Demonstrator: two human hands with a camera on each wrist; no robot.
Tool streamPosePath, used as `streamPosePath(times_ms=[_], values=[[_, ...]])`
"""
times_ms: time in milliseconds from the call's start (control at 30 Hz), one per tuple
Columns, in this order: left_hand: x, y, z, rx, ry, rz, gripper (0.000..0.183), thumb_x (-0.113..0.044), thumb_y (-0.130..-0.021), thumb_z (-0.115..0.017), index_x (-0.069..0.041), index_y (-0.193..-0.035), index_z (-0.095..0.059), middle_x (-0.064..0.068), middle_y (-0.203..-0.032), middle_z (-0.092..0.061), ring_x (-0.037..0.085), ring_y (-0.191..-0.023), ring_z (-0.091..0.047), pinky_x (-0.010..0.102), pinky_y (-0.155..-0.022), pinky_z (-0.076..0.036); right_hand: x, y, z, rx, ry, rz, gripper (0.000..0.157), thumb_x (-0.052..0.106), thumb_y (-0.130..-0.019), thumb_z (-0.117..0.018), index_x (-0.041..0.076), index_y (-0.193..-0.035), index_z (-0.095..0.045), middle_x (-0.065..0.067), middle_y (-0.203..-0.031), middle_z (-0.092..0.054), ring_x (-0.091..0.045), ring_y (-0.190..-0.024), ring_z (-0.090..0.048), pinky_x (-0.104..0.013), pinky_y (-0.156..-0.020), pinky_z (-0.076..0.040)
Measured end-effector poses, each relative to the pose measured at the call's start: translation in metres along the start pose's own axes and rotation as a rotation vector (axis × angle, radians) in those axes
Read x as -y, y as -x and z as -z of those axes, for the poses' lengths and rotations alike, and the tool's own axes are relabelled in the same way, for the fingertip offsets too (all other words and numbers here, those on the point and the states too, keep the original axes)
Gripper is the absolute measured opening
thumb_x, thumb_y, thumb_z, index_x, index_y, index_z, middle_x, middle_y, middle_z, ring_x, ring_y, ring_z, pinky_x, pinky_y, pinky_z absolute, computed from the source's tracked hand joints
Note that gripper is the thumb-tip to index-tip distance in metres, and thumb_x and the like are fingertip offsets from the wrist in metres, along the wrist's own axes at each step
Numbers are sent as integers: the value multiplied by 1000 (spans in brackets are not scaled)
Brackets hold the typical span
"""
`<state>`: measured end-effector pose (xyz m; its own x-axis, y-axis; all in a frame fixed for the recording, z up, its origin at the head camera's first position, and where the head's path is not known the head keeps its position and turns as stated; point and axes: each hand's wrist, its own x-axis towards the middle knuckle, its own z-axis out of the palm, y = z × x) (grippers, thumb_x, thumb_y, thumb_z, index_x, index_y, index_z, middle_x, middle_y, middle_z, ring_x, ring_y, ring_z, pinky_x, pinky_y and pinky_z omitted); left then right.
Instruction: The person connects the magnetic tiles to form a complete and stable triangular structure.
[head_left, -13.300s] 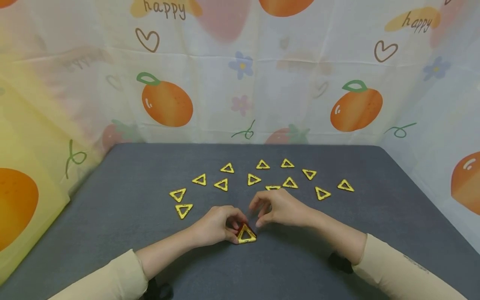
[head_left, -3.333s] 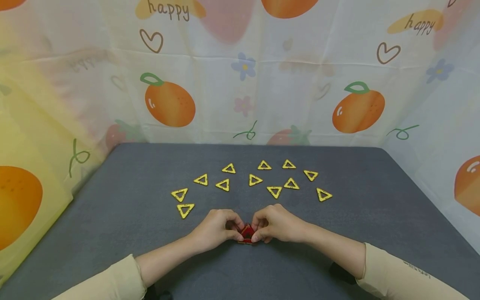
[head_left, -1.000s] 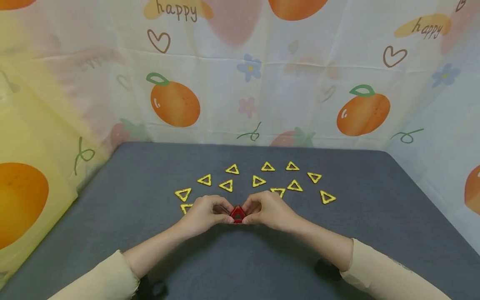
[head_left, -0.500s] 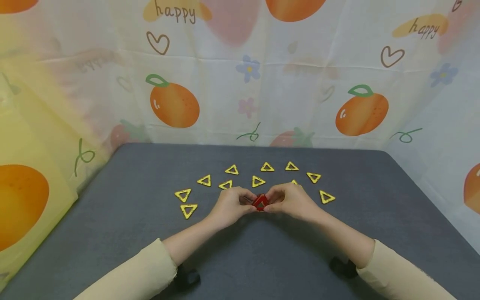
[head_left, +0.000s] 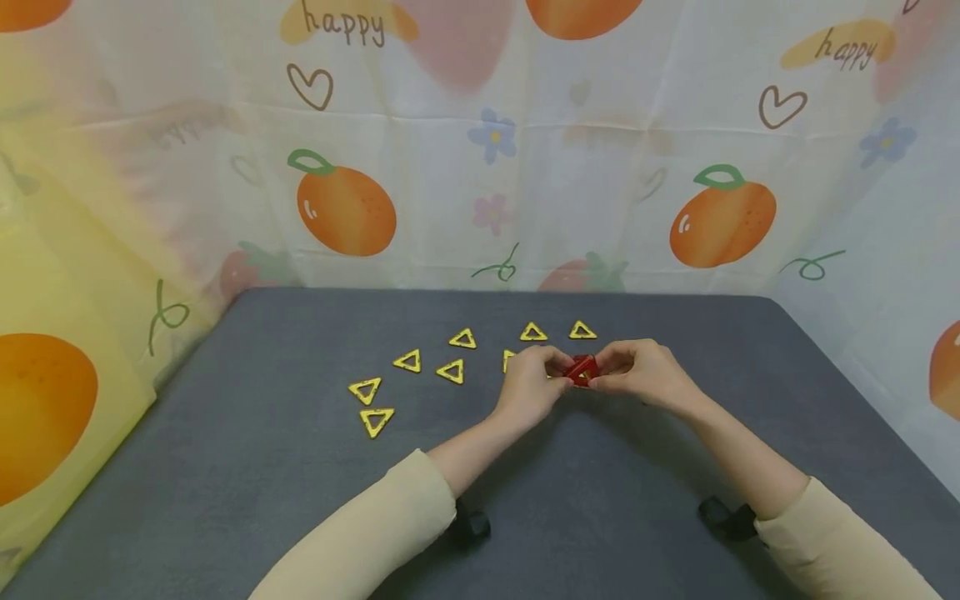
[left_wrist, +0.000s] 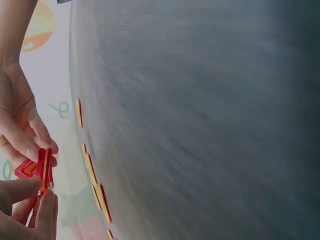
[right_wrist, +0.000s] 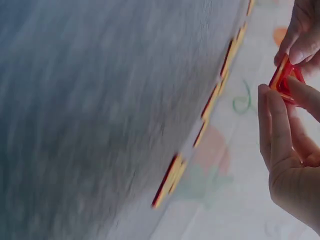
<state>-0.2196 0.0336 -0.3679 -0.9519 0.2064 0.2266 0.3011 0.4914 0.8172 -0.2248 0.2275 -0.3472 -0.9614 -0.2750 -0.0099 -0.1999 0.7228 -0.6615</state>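
Both hands hold a small hollow red block (head_left: 582, 369) assembled from triangular tiles, with yellow showing on its faces. My left hand (head_left: 528, 383) pinches its left side between thumb and fingers, and my right hand (head_left: 648, 375) grips the right side the same way. In the left wrist view the block (left_wrist: 42, 170) appears against the cloth, raised off the table, its near edge striped yellow. From the right wrist, fingertips of both hands meet on the red piece (right_wrist: 286, 82). Loose yellow triangle tiles lie behind the hands, and some are hidden by them.
Several flat yellow triangle tiles, such as one tile (head_left: 377, 421) at left and another tile (head_left: 582, 330) at the back, are scattered over the dark grey table (head_left: 247, 467). A fruit-print cloth (head_left: 442, 167) stands behind the far edge.
Over the last second both hands have carried the red block right and farther from the body. Longer ago it was lower and nearer the front, and a far-right tile left the table.
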Motion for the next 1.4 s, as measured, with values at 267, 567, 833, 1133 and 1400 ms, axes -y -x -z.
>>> streamPosePath(times_ms=[267, 567, 833, 1133, 1400], values=[[-21, -19, -35, -49, -22, -17, 18, -1, -84, -74, -6, -101, -76, 8, -96, -77, 16, -86, -72, 14, -69, -52, -25, 3, 32, -22, 9, -54, 32, 36, -86, -76, 11, -106, -71, -10, -102, -75, -15, -87, -69, -37, -75, -58], [-35, -27, -66, 142, 42, 29, 41, -2, -93, -61, -12, -133, -63, 8, -115, -74, 7, -51, -45, 17, -48, -36, -56, 6, 59, -51, 41, -117, 43, 42, -87, -74, 6, -111, -68, -14, -108, -74, -10, -89, -66, -33, -76, -57], [-43, -29, -88, 344, 8, -15, 62, -17, -93, -66, -16, -150, -42, -2, -156, -45, 12, -144, -42, 26, -114, -39, -87, 4, 78, -9, 21, -119, 42, 35, -90, -72, 1, -112, -66, -12, -105, -74, 1, -83, -65, -25, -74, -57], [-47, -32, -106, 416, -31, 5, 69, -26, -92, -68, -15, -153, -36, -4, -161, -36, 11, -147, -38, 25, -115, -38, -112, 2, 87, 57, -27, -142, 43, 33, -90, -72, -2, -115, -65, -5, -101, -75, 0, -84, -68, -23, -75, -57], [-48, -34, -113, 486, -166, -15, 71, -32, -92, -67, -14, -153, -36, -5, -159, -37, 9, -146, -38, 21, -114, -37, -119, 3, 87, 102, 68, -153, 40, 35, -90, -72, 2, -113, -68, -7, -103, -75, 0, -84, -66, -24, -75, -55]])
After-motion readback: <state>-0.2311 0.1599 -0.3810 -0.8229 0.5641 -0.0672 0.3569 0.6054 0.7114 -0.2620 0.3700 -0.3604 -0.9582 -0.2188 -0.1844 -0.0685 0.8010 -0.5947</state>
